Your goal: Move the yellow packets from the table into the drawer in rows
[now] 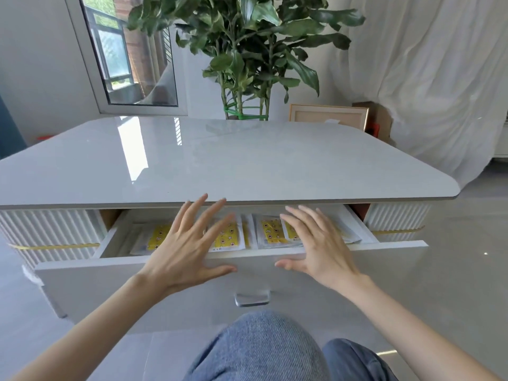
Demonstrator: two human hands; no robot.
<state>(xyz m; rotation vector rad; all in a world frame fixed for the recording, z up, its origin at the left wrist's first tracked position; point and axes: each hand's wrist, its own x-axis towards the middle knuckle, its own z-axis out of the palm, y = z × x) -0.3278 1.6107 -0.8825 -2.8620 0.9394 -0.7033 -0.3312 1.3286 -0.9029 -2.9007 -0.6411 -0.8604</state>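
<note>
Yellow patterned packets in clear wrappers point(270, 233) lie flat side by side in a row inside the open white drawer point(176, 273), which is pulled out from under the glossy grey-white table top point(220, 160). The table's front edge overhangs the back of the drawer, so only a shallow gap shows between that edge and the drawer's front panel. The left hand point(187, 243) hovers over the drawer's left half with fingers spread, holding nothing, its fingertips near the table edge and its thumb over the front panel. The right hand point(316, 243) is likewise spread and empty over the right half, thumb pointing inward. The hands are apart, with packets showing between them. A metal handle point(252, 298) sits low on the drawer front, just above the person's denim-clad knee point(261, 347).
</note>
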